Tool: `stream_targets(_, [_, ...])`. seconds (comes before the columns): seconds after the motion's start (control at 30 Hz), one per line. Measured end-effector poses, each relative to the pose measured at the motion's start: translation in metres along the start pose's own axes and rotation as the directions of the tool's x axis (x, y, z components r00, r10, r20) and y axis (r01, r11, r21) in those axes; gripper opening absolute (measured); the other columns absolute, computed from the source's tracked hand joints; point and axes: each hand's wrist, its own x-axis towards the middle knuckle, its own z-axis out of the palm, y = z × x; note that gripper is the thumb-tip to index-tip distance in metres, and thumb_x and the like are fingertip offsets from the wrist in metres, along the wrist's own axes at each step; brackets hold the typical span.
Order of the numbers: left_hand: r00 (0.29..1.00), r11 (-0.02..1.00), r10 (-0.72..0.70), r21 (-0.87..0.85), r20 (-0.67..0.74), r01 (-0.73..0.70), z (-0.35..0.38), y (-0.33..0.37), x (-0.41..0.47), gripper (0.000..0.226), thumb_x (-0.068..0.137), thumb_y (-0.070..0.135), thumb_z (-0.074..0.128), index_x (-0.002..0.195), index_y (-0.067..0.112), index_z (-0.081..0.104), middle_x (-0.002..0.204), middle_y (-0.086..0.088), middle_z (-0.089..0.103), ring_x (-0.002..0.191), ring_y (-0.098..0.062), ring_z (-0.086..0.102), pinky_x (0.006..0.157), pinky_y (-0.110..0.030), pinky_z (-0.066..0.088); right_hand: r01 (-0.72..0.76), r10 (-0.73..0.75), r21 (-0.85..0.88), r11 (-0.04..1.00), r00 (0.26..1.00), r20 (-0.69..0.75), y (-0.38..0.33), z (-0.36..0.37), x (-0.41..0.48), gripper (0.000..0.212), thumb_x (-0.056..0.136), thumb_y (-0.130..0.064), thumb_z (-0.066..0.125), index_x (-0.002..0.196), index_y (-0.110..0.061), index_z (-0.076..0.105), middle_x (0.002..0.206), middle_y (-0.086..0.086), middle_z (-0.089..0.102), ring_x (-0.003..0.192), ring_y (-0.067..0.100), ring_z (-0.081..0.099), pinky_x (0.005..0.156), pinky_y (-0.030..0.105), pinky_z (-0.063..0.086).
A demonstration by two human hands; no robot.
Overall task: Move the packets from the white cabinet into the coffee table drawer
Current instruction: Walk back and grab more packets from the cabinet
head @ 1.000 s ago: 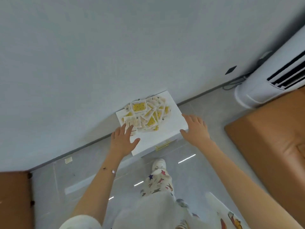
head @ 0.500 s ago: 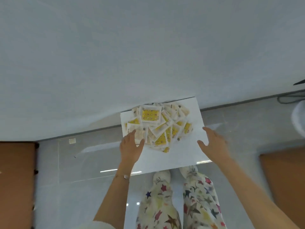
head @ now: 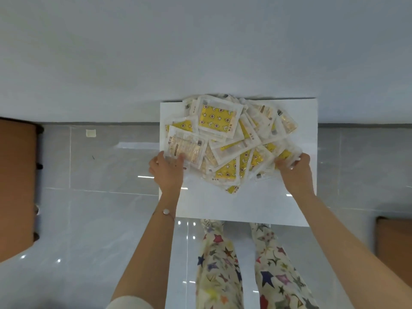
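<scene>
Left hand [head: 166, 169] gripping the left edge of the packets [head: 223, 139], right hand [head: 294, 172] gripping the right edge, both open at the pile's sides half a second ago, white cabinet [head: 245, 204] beneath.

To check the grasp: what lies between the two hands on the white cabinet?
The pile of packets fills it, from the left hand to the right hand, atop the white cabinet; the head view shows this.

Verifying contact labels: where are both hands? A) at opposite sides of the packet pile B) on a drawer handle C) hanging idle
A: the left hand and right hand hold opposite edges of the heap of yellow-and-clear plastic packets on the flat white cabinet top.
</scene>
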Motion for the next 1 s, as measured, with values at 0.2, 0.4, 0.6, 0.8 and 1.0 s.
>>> stream_targets(0.2, [0.996,0.993,-0.086,-0.087,-0.025,0.084,0.000,0.002,-0.002,0.064,0.079,0.039,0.075,0.123,0.007,0.042,0.128,-0.013,0.048,0.122,-0.031,0.043,0.099,-0.050,0.042,-0.083,0.084,0.170,0.982,0.996,0.006,0.003,0.005,-0.005,0.024,0.088,-0.023,0.065,0.109,-0.013,0.058,0.104,0.007,0.064,0.093,0.027,0.061,0.082,0.037,0.054])
stream_targets(0.4, [0.990,0.933,-0.093,-0.338,0.102,0.122,-0.022,0.003,-0.008,0.049,0.087,0.018,0.070,0.120,0.007,0.036,0.109,-0.003,0.057,0.088,-0.021,0.060,0.074,-0.031,0.052,-0.175,0.179,0.383,0.907,0.984,0.028,0.007,-0.014,-0.010,0.010,0.086,-0.013,0.068,0.084,-0.020,0.062,0.101,0.006,0.068,0.099,0.028,0.065,0.090,0.042,0.054])
stream_targets(0.6, [0.994,0.893,-0.050,-0.442,0.098,0.088,-0.048,-0.010,-0.024,0.039,0.086,0.007,0.065,0.117,0.015,0.042,0.110,0.000,0.059,0.098,-0.021,0.062,0.080,-0.036,0.054,-0.135,0.188,0.528,0.839,0.981,-0.047,0.014,-0.043,-0.032,0.033,0.095,-0.009,0.054,0.125,-0.021,0.051,0.118,0.000,0.060,0.099,0.018,0.063,0.078,0.039,0.055])
stream_targets(0.8, [0.989,0.748,0.027,-0.660,0.146,0.077,-0.097,0.002,-0.071,0.042,0.085,0.003,0.066,0.116,0.017,0.042,0.111,-0.003,0.061,0.100,-0.020,0.065,0.076,-0.036,0.058,-0.007,0.046,0.525,0.851,0.997,-0.060,-0.023,-0.083,-0.082,0.034,0.098,-0.013,0.050,0.132,-0.013,0.048,0.114,0.000,0.063,0.100,0.018,0.065,0.074,0.034,0.057])
stream_targets(1.0, [0.974,0.656,0.152,-0.754,0.169,0.029,-0.173,0.045,-0.139,0.055,0.086,0.009,0.068,0.124,0.030,0.035,0.111,-0.003,0.063,0.099,-0.021,0.065,0.079,-0.040,0.057,0.118,-0.189,0.417,0.901,0.973,0.133,-0.113,-0.097,-0.157,0.027,0.094,-0.018,0.058,0.120,-0.014,0.054,0.105,0.005,0.068,0.091,0.023,0.068,0.073,0.038,0.058])
